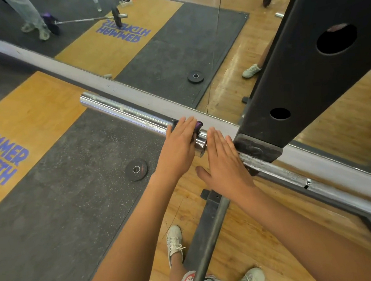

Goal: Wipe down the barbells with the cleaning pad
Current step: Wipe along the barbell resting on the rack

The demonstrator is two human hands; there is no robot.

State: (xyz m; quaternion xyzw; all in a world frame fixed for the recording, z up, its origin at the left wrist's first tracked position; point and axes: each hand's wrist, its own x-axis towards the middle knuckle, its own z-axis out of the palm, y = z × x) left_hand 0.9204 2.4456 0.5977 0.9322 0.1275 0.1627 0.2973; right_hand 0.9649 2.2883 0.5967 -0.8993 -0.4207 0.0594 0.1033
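- At the centre of the frame, the wiping step is underway: the left hand [181, 140] is pressing the purple cleaning pad [198, 124] down onto the barbell [123, 111], on the inner end of its chrome sleeve, just beside the collar [201, 147].
- The left hand is lying flat with its fingers straight and together over the pad. Only the pad's edges are peeking out past the fingertips, and I cannot tell whether the thumb is hooking underneath.
- The right hand [223, 159] is holding nothing. It is spread flat with the thumb out, sitting over the shaft [292, 174] on the other side of the collar, apparently steadying the bar, though I cannot tell how firmly it is touching.
- The bar is running from the upper left of the frame down to the lower right, and is seemingly resting in the black rack upright [307, 77], with a mirror [173, 42] just behind it.
- To my eye most of the sleeve, stretching away toward the upper left, is waiting to be wiped, with pale streaks showing on the chrome.
- The next move is probably calling for the left hand to slide the pad outward along the sleeve with even pressure, while the right hand is stopping the bar from rolling.
- A small weight plate [136, 170] is lying on the floor below, well apart from both hands.
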